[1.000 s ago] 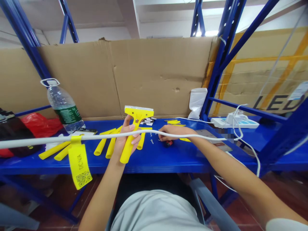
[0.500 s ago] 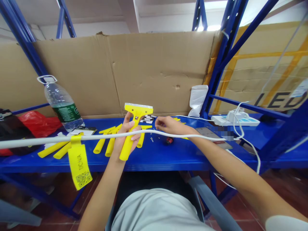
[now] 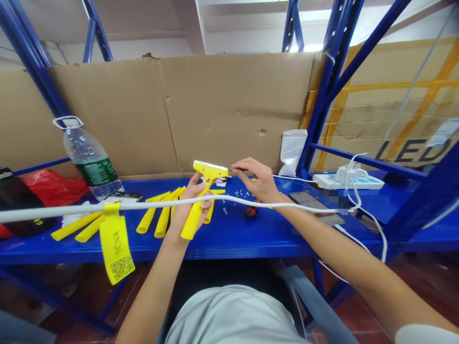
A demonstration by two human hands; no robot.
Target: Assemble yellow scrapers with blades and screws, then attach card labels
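Observation:
My left hand [image 3: 184,208] is wrapped around the handle of a yellow scraper [image 3: 202,198], held tilted above the blue table with its wide head upward. A pale strip runs along the top of that head. Just right of the scraper head, my right hand [image 3: 260,179] is pinched, thumb against fingertips. Whatever lies between those fingertips is too small to name. Beneath the right hand, several tiny pale pieces [image 3: 225,210] are scattered on the table near a small red and black object [image 3: 252,210]. More yellow scrapers [image 3: 163,217] lie behind and left of my left hand.
A white cable with a yellow tag [image 3: 116,248] crosses in front of my hands. On the left stand a water bottle [image 3: 95,165] and a red bag [image 3: 55,186]. A phone [image 3: 317,208] and a white power strip [image 3: 347,180] lie right on the blue table [image 3: 229,248].
My right hand has risen from over the table, its pinched fingertips now beside the scraper head. The scraper in my left hand has tilted, its head shifting slightly right and down.

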